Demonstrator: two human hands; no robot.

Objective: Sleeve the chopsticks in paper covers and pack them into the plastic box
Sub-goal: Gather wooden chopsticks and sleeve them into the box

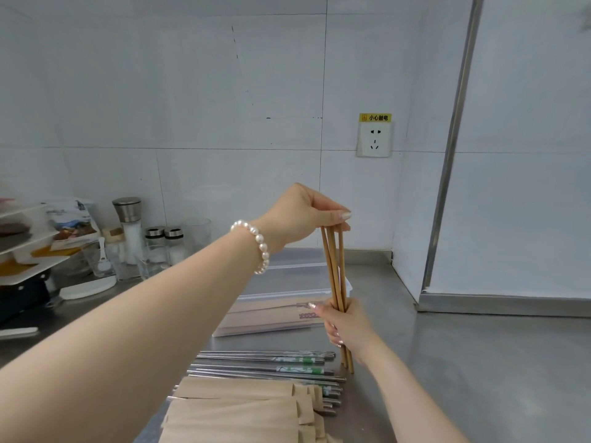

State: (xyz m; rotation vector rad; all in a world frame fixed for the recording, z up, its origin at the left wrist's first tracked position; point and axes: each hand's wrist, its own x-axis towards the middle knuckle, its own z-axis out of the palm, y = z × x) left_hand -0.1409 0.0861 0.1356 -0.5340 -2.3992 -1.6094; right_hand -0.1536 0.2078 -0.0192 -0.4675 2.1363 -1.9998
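Observation:
A bundle of wooden chopsticks (334, 266) stands upright with its lower tips on the steel counter (463, 362). My left hand (307, 215), with a pearl bracelet on the wrist, pinches the top ends. My right hand (347, 324) grips the bundle near its lower part. Behind them lies the clear plastic box (256, 327) holding several paper-sleeved chopsticks. Metal chopsticks (268, 366) lie in a row on the counter in front, partly under a pile of brown paper covers (236, 410).
At the back left stand a pepper grinder (128, 225), small jars (166, 241), glasses and a rack of plates (22, 251). A wall socket (374, 139) is on the tiled wall. A steel-edged panel (511, 219) closes the right side.

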